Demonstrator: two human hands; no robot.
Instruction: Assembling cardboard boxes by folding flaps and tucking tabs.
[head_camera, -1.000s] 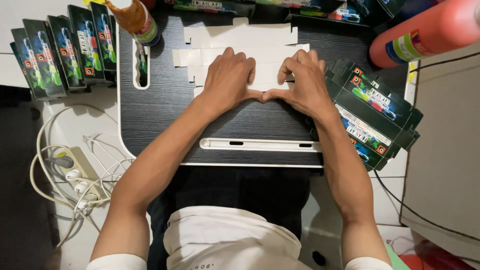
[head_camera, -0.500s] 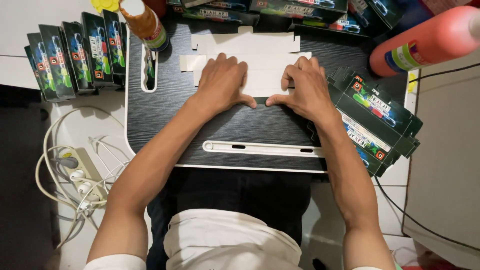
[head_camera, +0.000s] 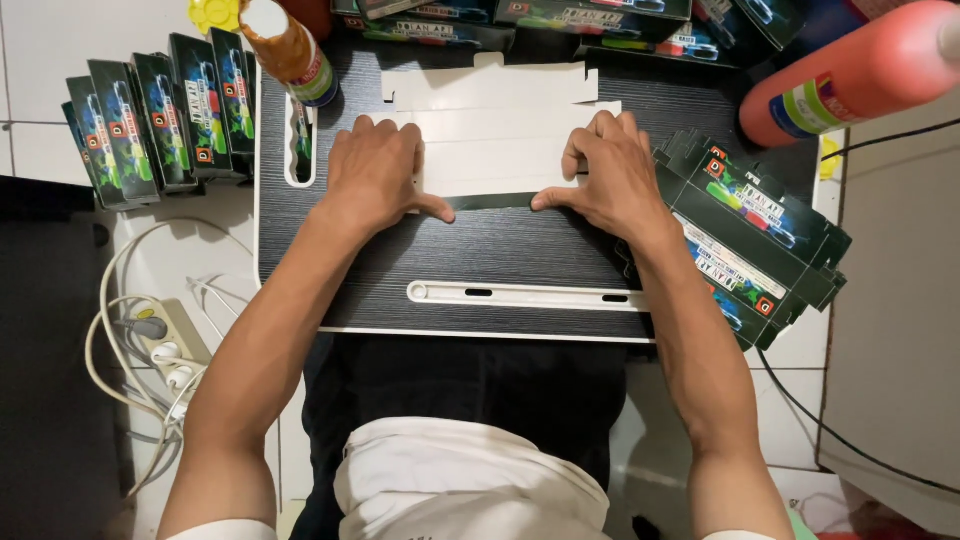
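Note:
A flat cardboard carton blank (head_camera: 495, 140), white side up, lies on the dark wood-grain lap tray (head_camera: 500, 260). My left hand (head_camera: 375, 170) presses down on its left end, thumb stretched along the folded near edge. At the right end my right hand (head_camera: 605, 175) presses likewise, its thumb pointing left along the same edge. A dark printed strip shows along that near fold, between the two thumbs.
A stack of flat printed cartons (head_camera: 750, 235) lies fanned at the tray's right. Folded cartons (head_camera: 160, 115) stand in a row at the left and more (head_camera: 520, 15) along the back. A red bottle (head_camera: 850, 70), an orange bottle (head_camera: 290, 50), a power strip with cables (head_camera: 160, 350).
Both hands have slid apart from the blank's middle toward its two ends, thumbs running along the near fold. The view has shifted slightly.

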